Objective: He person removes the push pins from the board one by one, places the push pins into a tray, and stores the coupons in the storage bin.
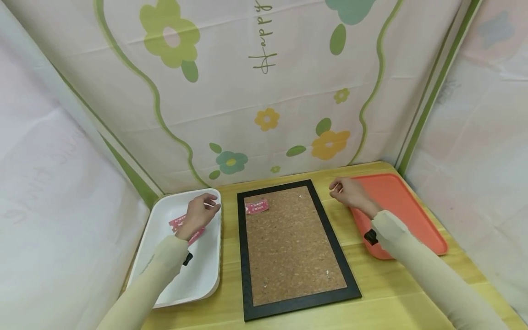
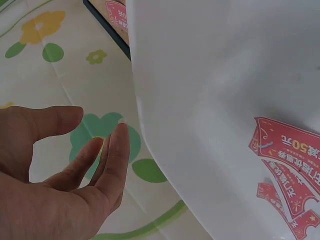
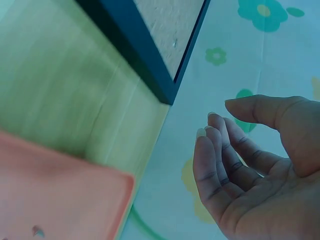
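Observation:
My left hand (image 1: 199, 213) hovers over the white basin (image 1: 179, 286), its fingers loosely bent and nothing between them. Several red printed coupons (image 2: 300, 150) lie overlapped in that basin, partly hidden by the hand and wrist in the head view. On the right, my right hand (image 1: 349, 192) hangs above the upper left corner of the red tray (image 1: 396, 201), also holding nothing; a gap shows between thumb and fingers (image 3: 220, 165). Between the hands lies a black-framed cork board (image 1: 293, 247), with a red coupon (image 1: 256, 207) at its upper left.
Small shiny bits, too small to identify, sit near the board's upper right (image 1: 300, 196), lower right and lower left. A tiny object (image 3: 38, 231) lies in the red tray. The wooden table (image 1: 371, 284) meets a flowered curtain (image 1: 264, 91) behind and curtains at both sides.

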`<control>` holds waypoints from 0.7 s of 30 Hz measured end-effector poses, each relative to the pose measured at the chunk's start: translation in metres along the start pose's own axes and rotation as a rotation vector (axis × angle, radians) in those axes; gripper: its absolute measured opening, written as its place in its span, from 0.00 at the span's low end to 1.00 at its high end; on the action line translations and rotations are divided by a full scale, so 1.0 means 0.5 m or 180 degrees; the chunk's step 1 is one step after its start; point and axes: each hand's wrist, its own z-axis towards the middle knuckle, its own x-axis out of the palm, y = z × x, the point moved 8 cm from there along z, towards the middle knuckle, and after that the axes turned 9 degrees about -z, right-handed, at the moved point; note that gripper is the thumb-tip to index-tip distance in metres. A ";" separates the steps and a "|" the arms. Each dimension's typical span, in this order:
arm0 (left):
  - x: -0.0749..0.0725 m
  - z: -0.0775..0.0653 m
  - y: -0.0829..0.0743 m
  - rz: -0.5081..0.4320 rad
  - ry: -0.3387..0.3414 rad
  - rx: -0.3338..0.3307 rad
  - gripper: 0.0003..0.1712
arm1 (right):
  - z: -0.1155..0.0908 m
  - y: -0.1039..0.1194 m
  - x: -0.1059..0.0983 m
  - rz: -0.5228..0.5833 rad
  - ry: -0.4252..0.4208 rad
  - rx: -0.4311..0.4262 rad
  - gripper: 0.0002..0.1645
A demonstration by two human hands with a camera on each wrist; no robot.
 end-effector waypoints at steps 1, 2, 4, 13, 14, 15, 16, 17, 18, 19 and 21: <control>0.007 0.003 -0.005 -0.0023 0.0027 0.0016 0.19 | 0.004 0.007 0.001 -0.0032 -0.0014 -0.0029 0.15; 0.013 0.005 -0.012 -0.0050 0.0062 0.0041 0.19 | 0.007 0.014 0.003 -0.0055 -0.0029 -0.0053 0.15; 0.027 0.008 -0.021 -0.0113 0.0134 0.0034 0.19 | 0.013 0.028 0.009 -0.0078 -0.0061 -0.0101 0.14; 0.071 0.022 -0.024 -0.0207 0.0255 -0.0165 0.21 | 0.035 0.073 0.046 -0.0102 0.0012 -0.0284 0.13; 0.074 0.026 -0.024 -0.0208 0.0253 -0.0160 0.21 | 0.037 0.078 0.048 -0.0101 0.0018 -0.0301 0.13; 0.078 0.029 -0.023 -0.0220 0.0248 -0.0176 0.21 | 0.038 0.083 0.049 -0.0107 0.0023 -0.0314 0.13; 0.081 0.033 -0.023 -0.0233 0.0245 -0.0184 0.22 | 0.039 0.088 0.051 -0.0105 0.0026 -0.0327 0.13; 0.084 0.037 -0.023 -0.0241 0.0239 -0.0188 0.22 | 0.041 0.092 0.052 -0.0103 0.0030 -0.0323 0.13; 0.086 0.041 -0.023 -0.0248 0.0242 -0.0202 0.22 | 0.043 0.097 0.052 -0.0114 0.0028 -0.0348 0.13; 0.090 0.045 -0.023 -0.0257 0.0247 -0.0225 0.23 | 0.045 0.102 0.053 -0.0114 0.0022 -0.0353 0.13; 0.098 0.053 -0.024 -0.0258 0.0261 -0.0267 0.24 | 0.048 0.112 0.053 -0.0102 0.0004 -0.0380 0.12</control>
